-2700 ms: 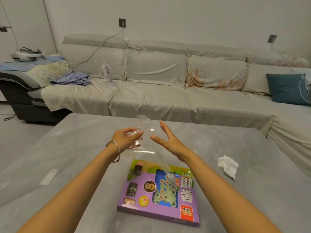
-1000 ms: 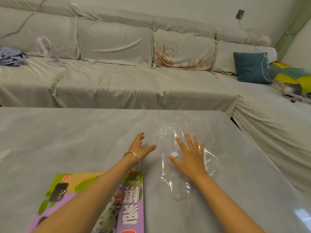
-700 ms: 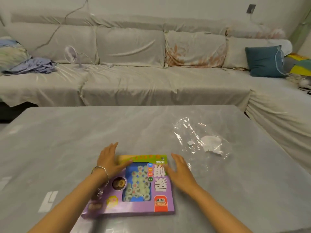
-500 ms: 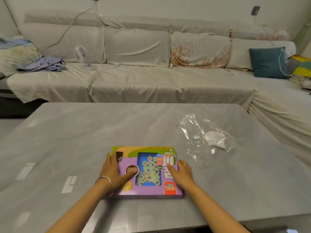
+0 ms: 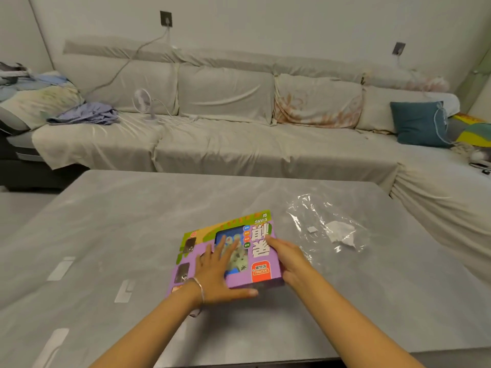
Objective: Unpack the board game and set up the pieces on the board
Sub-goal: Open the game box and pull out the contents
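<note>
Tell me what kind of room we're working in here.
Most likely a home living room: a long sofa under loose cloth covers runs behind the low grey table, with a blue cushion and a small fan on its seat.

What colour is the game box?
The game box is mostly purple, with a green-and-yellow strip and a blue window; the head view shows it.

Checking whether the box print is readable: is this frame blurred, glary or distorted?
Head view: slight motion blur softens the game box and small print; glare streaks the plastic wrap; wide-angle lens bows the sofa.
</note>
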Tool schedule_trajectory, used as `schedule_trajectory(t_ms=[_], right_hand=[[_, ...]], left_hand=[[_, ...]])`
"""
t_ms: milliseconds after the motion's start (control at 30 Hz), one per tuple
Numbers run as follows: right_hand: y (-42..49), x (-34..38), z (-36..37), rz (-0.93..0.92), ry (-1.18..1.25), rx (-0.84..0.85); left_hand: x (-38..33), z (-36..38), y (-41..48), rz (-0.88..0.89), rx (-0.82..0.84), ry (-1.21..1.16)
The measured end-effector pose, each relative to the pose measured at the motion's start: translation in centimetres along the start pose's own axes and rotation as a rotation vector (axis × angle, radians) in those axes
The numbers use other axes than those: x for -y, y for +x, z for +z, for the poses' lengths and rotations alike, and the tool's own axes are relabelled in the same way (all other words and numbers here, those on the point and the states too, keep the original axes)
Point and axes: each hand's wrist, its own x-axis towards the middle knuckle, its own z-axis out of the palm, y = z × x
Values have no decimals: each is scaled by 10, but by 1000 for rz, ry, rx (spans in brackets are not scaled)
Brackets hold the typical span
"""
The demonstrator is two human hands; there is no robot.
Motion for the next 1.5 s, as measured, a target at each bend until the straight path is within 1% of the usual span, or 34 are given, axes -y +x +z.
schedule_trajectory(t_ms=[67, 100, 200, 267, 333, 400, 533, 600, 700, 900, 967, 1000, 1067, 1100, 1133, 1167, 1233, 1300, 1367, 1433, 1500], right_hand=[[-2, 0, 7, -4, 49, -12], [-5, 1, 9, -29, 39, -10], [-9, 7, 3, -112, -73, 22], [-9, 12, -6, -194, -164, 73], [-8, 16, -14, -293, -301, 96], [-14, 22, -17, -382, -434, 88], [-26, 33, -21, -681, -655, 137], [-34, 40, -15, -799, -684, 147], [-36, 46, -6, -831, -675, 132], [-36, 49, -5, -879, -709, 177], [-37, 46, -4, -850, -714, 174], [-35, 43, -4, -796, -678, 140], [-34, 34, -3, -626, -516, 20], [-35, 30, -3, -555, -414, -11], [-34, 25, -3, -510, -305, 0], [-33, 19, -4, -479, -192, 42], [-28, 5, -7, -420, -8, 101], [-20, -10, -13, -378, 34, 80], [-14, -21, -20, -336, 10, 47], [-9, -26, -27, -305, -30, 26], [-4, -27, -33, -281, -43, 21]], left_hand=[[-7, 1, -3, 129, -44, 42], [-8, 0, -4, 162, -77, 18], [-3, -11, -6, 252, -164, -147], [-1, -23, -7, 315, -186, -211], [-3, -37, -9, 323, -179, -226], [-6, -50, -8, 329, -214, -261], [-10, -75, -5, 359, -273, -285], [-10, -88, -3, 338, -267, -419], [-7, -102, -1, 291, -264, -574], [-6, -107, -8, 281, -260, -665], [-9, -106, -11, 282, -247, -667], [-11, -104, -10, 281, -250, -650], [-15, -94, -8, 262, -312, -586], [-17, -87, -7, 245, -361, -540], [-18, -79, -6, 239, -392, -494], [-19, -68, -6, 250, -387, -446], [-20, -44, -6, 334, -283, -304], [-23, -21, -5, 406, -145, -116], [-23, -9, 1, 362, -65, 11], [-27, -12, 13, 283, -15, 67], [-33, -23, 26, 263, 60, 168]])
